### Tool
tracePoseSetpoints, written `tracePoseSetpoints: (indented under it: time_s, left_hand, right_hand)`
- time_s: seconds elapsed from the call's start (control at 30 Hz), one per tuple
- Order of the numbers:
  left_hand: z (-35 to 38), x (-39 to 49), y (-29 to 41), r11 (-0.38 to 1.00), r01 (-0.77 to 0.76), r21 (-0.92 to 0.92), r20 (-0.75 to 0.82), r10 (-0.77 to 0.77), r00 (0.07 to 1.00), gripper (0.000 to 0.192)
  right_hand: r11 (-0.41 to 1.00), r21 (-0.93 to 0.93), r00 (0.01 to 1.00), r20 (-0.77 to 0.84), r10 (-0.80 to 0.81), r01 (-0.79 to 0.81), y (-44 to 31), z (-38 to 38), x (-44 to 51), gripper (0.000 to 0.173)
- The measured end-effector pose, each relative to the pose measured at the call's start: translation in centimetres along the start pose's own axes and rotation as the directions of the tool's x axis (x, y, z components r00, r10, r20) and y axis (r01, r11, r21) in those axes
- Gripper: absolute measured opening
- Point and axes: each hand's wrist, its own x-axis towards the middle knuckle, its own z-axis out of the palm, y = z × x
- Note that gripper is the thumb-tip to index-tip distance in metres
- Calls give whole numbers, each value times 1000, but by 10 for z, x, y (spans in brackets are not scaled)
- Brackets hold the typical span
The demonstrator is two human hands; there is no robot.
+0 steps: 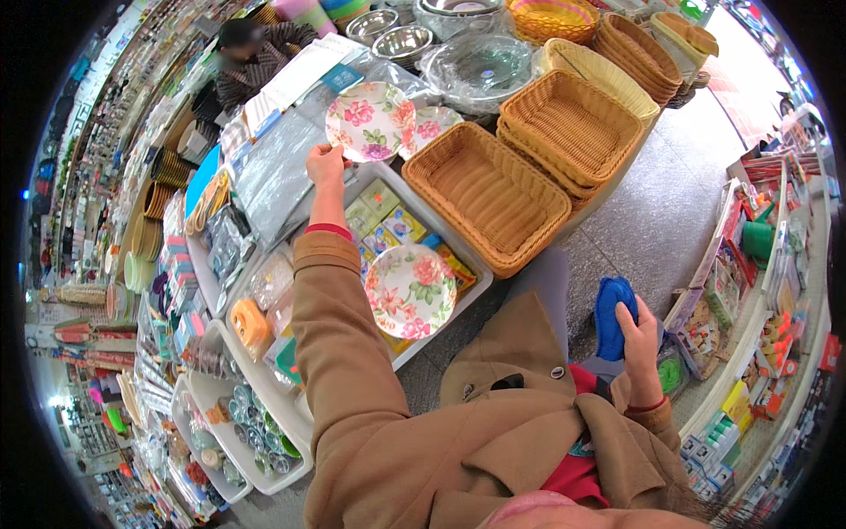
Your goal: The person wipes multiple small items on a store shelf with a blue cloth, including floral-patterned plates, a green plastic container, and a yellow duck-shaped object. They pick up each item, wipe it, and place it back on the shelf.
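Note:
My left hand (327,163) grips the near-left rim of a round white plate with pink and purple flowers (371,122), thumb on top. Partly under that plate's right side is a second floral plate (436,122). Another floral plate (411,291) lies on small yellow and green packets (386,228) in a pale plastic bin (476,281), nearer my body. At the right, over the floor beside my legs, my right hand (640,340) is closed on a folded blue cloth-like item (615,317); its exact kind cannot be told.
Brown woven baskets (486,198) stand right of the plates, with more stacked baskets (572,125) behind. Steel bowls (403,43) are at the back. White bins of glassware (254,423) stand lower left. A person (254,59) is at upper left. Stocked shelves (727,317) curve along the right.

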Motion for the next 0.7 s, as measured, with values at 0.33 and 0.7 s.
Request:
tracePoseSetpoints:
  time_s: [0.33, 0.7]
  left_hand:
    - [86, 30, -62, 972, 143, 186, 114, -165, 980, 17]
    - [105, 59, -112, 919, 315, 236, 336, -381, 861, 14]
  right_hand:
    - [999, -24, 996, -82, 47, -49, 1, 4, 15, 20]
    - [994, -109, 999, -46, 15, -20, -2, 15, 32, 26]
